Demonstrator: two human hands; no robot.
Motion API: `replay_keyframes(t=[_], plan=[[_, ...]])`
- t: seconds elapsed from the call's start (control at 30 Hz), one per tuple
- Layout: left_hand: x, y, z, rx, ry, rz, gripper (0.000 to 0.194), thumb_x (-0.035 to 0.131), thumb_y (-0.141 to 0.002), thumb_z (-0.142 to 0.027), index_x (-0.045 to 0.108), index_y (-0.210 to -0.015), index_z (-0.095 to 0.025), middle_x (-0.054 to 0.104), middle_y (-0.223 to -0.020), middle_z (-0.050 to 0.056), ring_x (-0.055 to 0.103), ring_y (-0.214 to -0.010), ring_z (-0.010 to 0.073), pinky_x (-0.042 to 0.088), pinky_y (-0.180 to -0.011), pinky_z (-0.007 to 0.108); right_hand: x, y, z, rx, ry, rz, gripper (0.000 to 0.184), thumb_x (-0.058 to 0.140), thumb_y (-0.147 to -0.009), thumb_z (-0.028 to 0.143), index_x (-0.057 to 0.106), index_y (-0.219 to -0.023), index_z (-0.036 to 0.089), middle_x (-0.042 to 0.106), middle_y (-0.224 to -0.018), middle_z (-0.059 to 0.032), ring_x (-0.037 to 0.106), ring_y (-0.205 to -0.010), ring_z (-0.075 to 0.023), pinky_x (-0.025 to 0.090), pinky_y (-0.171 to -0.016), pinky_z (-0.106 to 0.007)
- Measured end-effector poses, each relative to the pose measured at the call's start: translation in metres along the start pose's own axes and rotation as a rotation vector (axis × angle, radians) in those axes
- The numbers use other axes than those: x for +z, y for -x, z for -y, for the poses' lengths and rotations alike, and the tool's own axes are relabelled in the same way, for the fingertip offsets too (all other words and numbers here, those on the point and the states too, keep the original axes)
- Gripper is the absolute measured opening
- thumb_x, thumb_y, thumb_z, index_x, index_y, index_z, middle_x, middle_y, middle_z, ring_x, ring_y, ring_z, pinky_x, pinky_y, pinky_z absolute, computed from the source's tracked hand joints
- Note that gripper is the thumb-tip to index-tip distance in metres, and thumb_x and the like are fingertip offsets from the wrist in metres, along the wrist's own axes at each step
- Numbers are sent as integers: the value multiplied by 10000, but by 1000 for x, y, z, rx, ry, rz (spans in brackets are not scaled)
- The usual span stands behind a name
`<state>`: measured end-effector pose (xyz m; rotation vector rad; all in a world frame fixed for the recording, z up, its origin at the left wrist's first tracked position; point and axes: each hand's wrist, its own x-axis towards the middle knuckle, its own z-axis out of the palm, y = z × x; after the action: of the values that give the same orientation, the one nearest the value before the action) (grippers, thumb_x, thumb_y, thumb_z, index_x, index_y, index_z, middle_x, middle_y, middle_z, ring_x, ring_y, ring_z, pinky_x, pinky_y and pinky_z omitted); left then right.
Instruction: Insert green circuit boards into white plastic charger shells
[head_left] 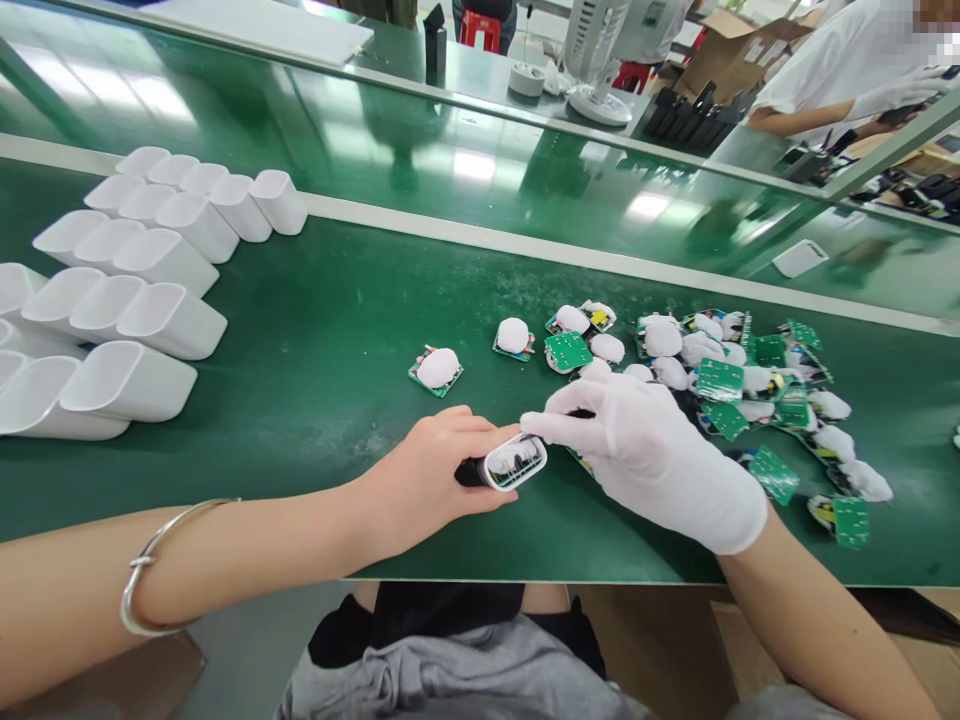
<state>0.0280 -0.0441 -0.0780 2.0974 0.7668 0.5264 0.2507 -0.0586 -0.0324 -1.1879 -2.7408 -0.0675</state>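
My left hand [431, 470], bare with a silver bangle on the wrist, is wrapped round a white plastic housing [514, 462] whose open end shows a circuit board inside. My right hand [645, 450] wears a white glove. Its fingers are curled, and the forefinger and thumb touch the top edge of that housing. Both hands rest on the green mat [322, 380] near its front edge. A pile of small green circuit boards with white foam pads [720, 375] lies just behind and to the right of my gloved hand.
Rows of empty white housings [135, 290] lie on their sides at the left. Two single boards [437, 370] sit mid-mat. A glass divider [480, 170] runs behind. Beyond it stand a white fan [600, 50] and another person in white with gloved hands [892, 95].
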Motion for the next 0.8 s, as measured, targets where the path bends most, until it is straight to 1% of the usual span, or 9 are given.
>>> replay_keyframes(t=[0.13, 0.27, 0.4, 0.5, 0.67, 0.8], plan=[[0, 0, 1, 0, 3, -5, 321, 707, -764, -171, 654, -1066, -265, 672, -886, -29, 491, -755, 140, 419, -666, 235, -3, 0, -2, -18, 8, -5, 481, 440, -739, -44, 662, -1027, 270, 635, -867, -13, 457, -667, -124, 257, -553, -246], [0, 1, 3, -14, 12, 6, 297, 695, -780, -187, 654, -1063, -264, 676, -941, -24, 509, -791, 145, 429, -693, 240, -5, 2, -4, 11, 9, -5, 455, 450, -742, -25, 664, -1030, 255, 639, -870, -20, 483, -690, -129, 262, -554, -247], [-1, 1, 2, -10, 6, 10, 257, 694, -781, -192, 661, -1027, -261, 671, -896, -27, 491, -768, 144, 420, -674, 237, -4, -1, 1, 12, 44, -1, 469, 444, -741, -34, 662, -1029, 265, 641, -866, -14, 465, -666, -126, 254, -552, -249], [-1, 1, 1, -6, 1, 5, 280, 702, -771, -176, 658, -1034, -259, 667, -859, -30, 476, -746, 141, 411, -659, 233, -3, -3, 3, -2, 29, -2, 457, 449, -751, -32, 664, -1020, 269, 639, -863, -13, 457, -659, -123, 249, -547, -247], [-1, 1, 2, -14, 17, 9, 279, 694, -782, -193, 655, -1050, -260, 673, -926, -22, 500, -784, 145, 427, -696, 242, -6, 0, -1, 22, 29, 3, 456, 450, -733, -30, 662, -1017, 258, 642, -867, -13, 466, -676, -122, 265, -565, -249], [-1, 0, 1, -16, 3, 7, 265, 701, -767, -178, 665, -1018, -252, 674, -895, -21, 498, -761, 144, 423, -674, 240, -4, 0, 2, 15, 50, 0, 454, 447, -754, -22, 665, -1029, 265, 640, -868, -18, 457, -666, -126, 261, -556, -252]])
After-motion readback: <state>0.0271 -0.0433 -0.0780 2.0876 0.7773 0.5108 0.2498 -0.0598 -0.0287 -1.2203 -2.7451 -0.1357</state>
